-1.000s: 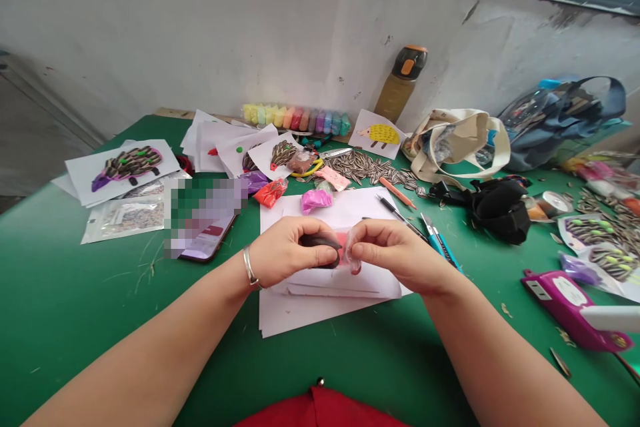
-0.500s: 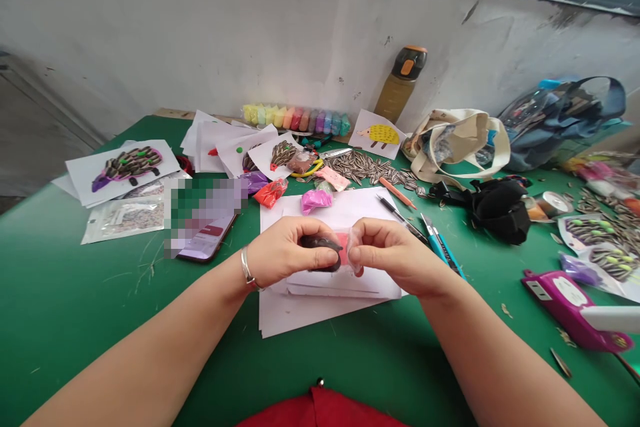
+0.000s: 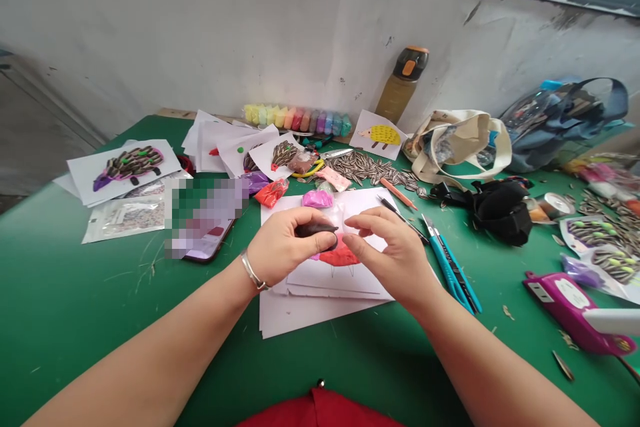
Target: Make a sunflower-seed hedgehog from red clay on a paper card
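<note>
My left hand (image 3: 285,247) is closed around a lump of black modelling clay (image 3: 316,230), thumb on its near side. Opposite it, my right hand (image 3: 387,247) has its thumb and fingers apart, with nothing visible between them. Below both hands lies a stack of white paper (image 3: 320,313). On the top sheet, a red and pink clay shape (image 3: 341,255) shows above thin drawn lines; the hands partly cover it. Just beyond is a small bag of pink clay (image 3: 317,198).
Box cutters (image 3: 450,263) and a pen (image 3: 400,213) lie right of the paper. A phone (image 3: 213,233) is on the left. Sunflower seeds (image 3: 365,167) are heaped behind, near a bottle (image 3: 400,83) and a cloth bag (image 3: 463,140). A purple glue gun-like device (image 3: 570,310) sits far right.
My right hand has let go of the clear plastic it was pinching by the black clay, and its fingers have spread. The red clay shape shows more between the hands.
</note>
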### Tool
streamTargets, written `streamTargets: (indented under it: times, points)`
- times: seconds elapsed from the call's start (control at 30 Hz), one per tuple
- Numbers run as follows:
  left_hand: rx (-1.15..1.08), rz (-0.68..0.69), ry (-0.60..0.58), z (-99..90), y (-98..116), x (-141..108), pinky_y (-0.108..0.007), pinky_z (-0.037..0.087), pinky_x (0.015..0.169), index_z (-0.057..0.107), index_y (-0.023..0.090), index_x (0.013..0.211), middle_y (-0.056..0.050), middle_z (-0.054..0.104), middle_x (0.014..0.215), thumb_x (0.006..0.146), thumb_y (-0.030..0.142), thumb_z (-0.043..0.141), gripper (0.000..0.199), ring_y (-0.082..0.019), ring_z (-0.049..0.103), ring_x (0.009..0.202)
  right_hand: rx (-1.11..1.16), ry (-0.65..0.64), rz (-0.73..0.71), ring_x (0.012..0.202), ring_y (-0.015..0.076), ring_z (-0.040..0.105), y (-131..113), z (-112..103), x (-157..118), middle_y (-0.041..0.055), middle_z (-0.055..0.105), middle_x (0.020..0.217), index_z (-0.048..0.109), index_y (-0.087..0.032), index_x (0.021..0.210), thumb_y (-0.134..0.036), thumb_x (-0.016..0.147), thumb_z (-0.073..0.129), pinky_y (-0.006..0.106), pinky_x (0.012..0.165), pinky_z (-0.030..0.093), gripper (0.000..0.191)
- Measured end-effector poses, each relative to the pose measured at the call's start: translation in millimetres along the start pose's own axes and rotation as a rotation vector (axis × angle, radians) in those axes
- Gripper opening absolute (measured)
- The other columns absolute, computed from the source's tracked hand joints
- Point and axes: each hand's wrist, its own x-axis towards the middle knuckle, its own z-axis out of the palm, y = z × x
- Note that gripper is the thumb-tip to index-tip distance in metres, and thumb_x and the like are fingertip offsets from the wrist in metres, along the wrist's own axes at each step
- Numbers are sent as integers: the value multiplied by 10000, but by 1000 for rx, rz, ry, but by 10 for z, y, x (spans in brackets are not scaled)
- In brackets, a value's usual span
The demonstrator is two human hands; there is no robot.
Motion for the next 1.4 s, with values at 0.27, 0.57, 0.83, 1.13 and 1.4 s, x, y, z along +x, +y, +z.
streamTargets:
  times: [0.27, 0.57, 0.83, 1.13, 1.4]
  points:
    - [26, -7, -44, 28, -35, 11, -295, 544, 705, 701, 148, 881, -45, 707, 826, 744, 311, 699, 213, -194, 659, 772, 244, -154, 321, 832, 192, 614, 25, 52, 29, 42, 656, 915, 666, -224, 890, -395, 826, 661, 331, 742, 501, 183]
    - [142, 25, -22, 41, -15, -6, -250, 522, 701, 722, 170, 880, -13, 726, 853, 742, 304, 693, 194, -171, 651, 780, 630, -298, 459, 804, 182, 671, 28, 57, 46, 1, 640, 812, 611, -183, 844, -354, 818, 670, 341, 778, 545, 183]
    - [238, 1, 35, 50, -73, 19, -264, 506, 690, 717, 192, 840, -2, 724, 813, 774, 361, 673, 187, -180, 658, 769, -138, -49, 7, 811, 178, 563, 21, 123, -29, 15, 617, 831, 553, -207, 811, -225, 885, 530, 330, 734, 430, 80]
    - [252, 25, 62, 46, -72, 26, -259, 495, 671, 714, 192, 827, 2, 711, 796, 777, 343, 667, 166, -169, 641, 744, 230, -66, 164, 723, 134, 547, -27, 90, -19, -20, 590, 817, 514, -247, 1045, -237, 848, 593, 274, 659, 460, 213]
    - [256, 64, 71, 59, -67, 11, -248, 503, 680, 719, 199, 866, 11, 727, 821, 773, 337, 671, 173, -164, 654, 745, 367, -223, 394, 727, 137, 598, -48, 65, 23, 17, 641, 926, 634, -216, 1014, -342, 815, 649, 292, 666, 514, 236]
